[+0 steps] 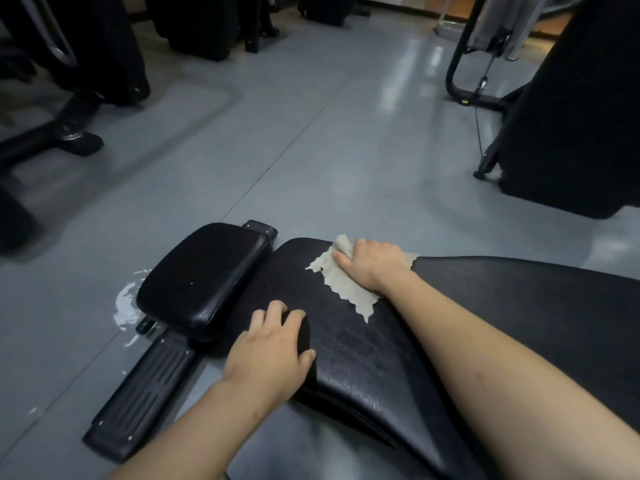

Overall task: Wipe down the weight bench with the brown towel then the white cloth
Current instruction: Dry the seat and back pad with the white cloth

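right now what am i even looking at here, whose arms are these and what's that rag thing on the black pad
This is one picture from a camera worn on a person's head, looking forward and down, so the two bare arms are the wearer's own. No robot is involved. The black padded surface is a weight bench in a gym with a grey floor. The right hand presses a pale, ragged-edged cloth onto the pad, wiping it. The left hand rests on the near edge of the pad, fingers curled over it, as if steadying it. A smaller black pad sits beside the bench's end, and a whitish smear marks the floor.
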Demonstrator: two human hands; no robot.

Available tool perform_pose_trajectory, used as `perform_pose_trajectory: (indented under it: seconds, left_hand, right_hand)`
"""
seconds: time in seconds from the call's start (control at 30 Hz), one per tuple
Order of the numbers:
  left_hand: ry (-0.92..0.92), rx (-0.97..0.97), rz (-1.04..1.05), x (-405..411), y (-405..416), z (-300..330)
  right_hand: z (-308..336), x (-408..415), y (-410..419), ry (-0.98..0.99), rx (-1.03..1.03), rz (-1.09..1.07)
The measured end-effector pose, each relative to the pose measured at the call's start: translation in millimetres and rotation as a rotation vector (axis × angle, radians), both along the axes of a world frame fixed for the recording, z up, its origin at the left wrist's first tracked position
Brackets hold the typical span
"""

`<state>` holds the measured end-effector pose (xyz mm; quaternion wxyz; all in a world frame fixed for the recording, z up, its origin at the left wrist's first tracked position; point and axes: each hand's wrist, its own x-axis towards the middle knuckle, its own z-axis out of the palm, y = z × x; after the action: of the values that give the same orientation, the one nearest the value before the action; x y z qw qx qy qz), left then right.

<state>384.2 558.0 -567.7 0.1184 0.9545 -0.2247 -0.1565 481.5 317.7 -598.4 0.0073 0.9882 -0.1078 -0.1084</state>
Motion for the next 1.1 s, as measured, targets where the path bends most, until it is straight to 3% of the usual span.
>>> perform_pose_trajectory:
  seconds: [0.33, 0.63, 0.9, 1.0, 1.1]
  left_hand:
    - [0.004, -0.030, -0.019, -5.7, 18.4, 13.8]
    - [0.064, 0.050, 0.017, 10.5, 21.2, 18.5]
    - [0.081, 0.088, 0.104, 15.6, 30.0, 19.6]
    - [0.097, 0.093, 0.121, 17.5, 37.9, 18.8]
    - [0.126, 0.081, 0.167, 20.1, 45.8, 20.6]
  right_hand:
    - [-14.2, 54.9, 71.6, 0.017, 0.064, 0.071]
    - [-29.7, 42.0, 143.7, -0.004, -0.061, 0.484]
    - [-31.3, -0.3, 141.3, -0.003, 0.099, 0.721]
    - [-21.9, -29.2, 140.5, 0.073, 0.170, 0.714]
    - [-20.9, -61.6, 135.3, 0.020, 0.303, 0.708]
